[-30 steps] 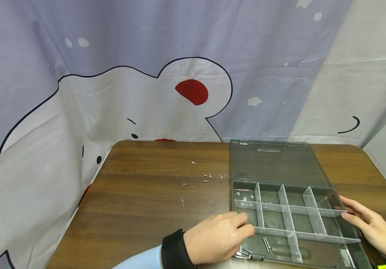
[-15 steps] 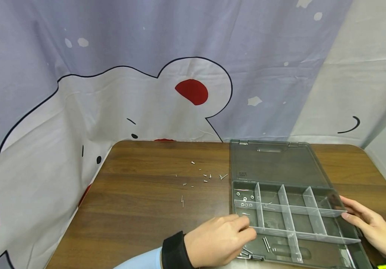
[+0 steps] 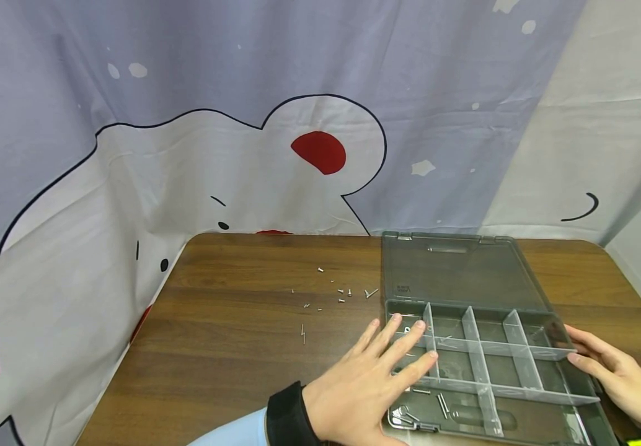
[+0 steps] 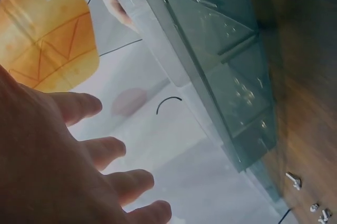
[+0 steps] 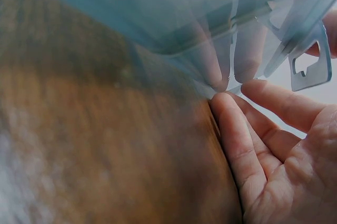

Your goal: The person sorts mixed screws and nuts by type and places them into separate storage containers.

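Note:
My left hand (image 3: pixel 359 384) hovers palm down over the left end of a grey see-through compartment box (image 3: pixel 504 375), its fingers spread and holding nothing. In the left wrist view the spread fingers are apart from the box wall. My right hand (image 3: pixel 613 371) touches the box's right side; in the right wrist view its extended fingertips (image 5: pixel 224 100) rest at the wall's lower edge. Metal screws (image 3: pixel 442 406) lie in the front left compartment. The left hand partly hides small nuts in the back left compartment.
The box's lid (image 3: pixel 454 272) is laid back flat toward the curtain (image 3: pixel 214 167). Several small screws (image 3: pixel 372 293) lie scattered on the wooden table (image 3: pixel 231 347) left of the box. Clear dividers (image 3: pixel 477 353) split the box into compartments.
My left hand was bunched low over the front left compartment; it has since lifted and spread its fingers, showing more of the screws there. The right hand and the box have stayed put.

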A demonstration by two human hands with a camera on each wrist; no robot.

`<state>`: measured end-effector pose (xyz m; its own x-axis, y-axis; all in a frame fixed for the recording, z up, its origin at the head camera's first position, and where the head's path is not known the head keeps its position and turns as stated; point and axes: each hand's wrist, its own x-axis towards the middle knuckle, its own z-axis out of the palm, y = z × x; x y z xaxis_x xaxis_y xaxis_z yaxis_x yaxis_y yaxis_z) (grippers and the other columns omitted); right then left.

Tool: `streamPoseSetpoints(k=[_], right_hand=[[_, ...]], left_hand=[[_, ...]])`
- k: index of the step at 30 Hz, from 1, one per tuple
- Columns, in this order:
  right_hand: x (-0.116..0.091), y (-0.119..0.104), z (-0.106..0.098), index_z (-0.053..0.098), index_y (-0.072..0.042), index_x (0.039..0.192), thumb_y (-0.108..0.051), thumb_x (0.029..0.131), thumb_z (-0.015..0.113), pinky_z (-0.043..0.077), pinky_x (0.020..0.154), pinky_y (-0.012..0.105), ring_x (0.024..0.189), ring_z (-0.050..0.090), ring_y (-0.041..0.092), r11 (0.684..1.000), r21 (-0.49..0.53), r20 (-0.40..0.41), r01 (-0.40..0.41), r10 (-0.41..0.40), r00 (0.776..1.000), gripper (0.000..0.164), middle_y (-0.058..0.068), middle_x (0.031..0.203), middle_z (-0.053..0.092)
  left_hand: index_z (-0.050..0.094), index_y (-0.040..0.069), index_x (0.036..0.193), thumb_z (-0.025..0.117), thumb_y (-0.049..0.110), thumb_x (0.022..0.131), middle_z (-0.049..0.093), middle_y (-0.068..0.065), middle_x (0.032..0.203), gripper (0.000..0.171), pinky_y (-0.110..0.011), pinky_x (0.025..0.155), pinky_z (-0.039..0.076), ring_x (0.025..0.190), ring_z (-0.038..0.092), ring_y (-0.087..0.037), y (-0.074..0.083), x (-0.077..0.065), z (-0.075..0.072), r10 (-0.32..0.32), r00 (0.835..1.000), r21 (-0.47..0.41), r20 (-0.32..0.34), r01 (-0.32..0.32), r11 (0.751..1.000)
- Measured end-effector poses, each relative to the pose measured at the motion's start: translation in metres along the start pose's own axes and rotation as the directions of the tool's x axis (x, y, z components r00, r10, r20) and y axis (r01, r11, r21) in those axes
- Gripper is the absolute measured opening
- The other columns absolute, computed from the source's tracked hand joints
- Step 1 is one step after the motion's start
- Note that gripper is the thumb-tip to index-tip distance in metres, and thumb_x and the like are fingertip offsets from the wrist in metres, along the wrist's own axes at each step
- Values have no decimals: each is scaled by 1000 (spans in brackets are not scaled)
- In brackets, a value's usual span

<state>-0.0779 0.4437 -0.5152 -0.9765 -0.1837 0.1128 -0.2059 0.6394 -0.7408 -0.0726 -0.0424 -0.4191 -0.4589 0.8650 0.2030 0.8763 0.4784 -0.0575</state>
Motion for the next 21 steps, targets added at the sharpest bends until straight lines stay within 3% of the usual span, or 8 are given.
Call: streamPoseSetpoints(k=[7,15,21], right_hand=[[1,-1,1,32,5,158,1,105,51,35,83,-4,118,34,-31,1000,12,-5,16,-16,1000,56,-43,138,36],[1,-2,1,34,4,157,2,104,52,35,83,-3,118,36,-30,1000,9,-18,18,-18,1000,56,-43,138,38],[1,-2,1,34,3,158,1,104,52,35,83,-3,117,36,-30,1000,8,-17,11,-11,1000,56,-43,138,38]], left_hand=[[15,19,167,51,93,77,-7,-14,175,122,-61,125,25,160,7,-44,-10,4,4,-57,998,-13,8,57,998],[23,19,166,50,94,77,10,-14,174,119,-59,126,24,160,13,-42,-25,5,8,-119,993,-25,-3,119,993],[20,19,167,49,92,80,12,-14,174,117,-58,126,24,160,16,-41,-35,5,11,-142,990,-34,4,142,989]])
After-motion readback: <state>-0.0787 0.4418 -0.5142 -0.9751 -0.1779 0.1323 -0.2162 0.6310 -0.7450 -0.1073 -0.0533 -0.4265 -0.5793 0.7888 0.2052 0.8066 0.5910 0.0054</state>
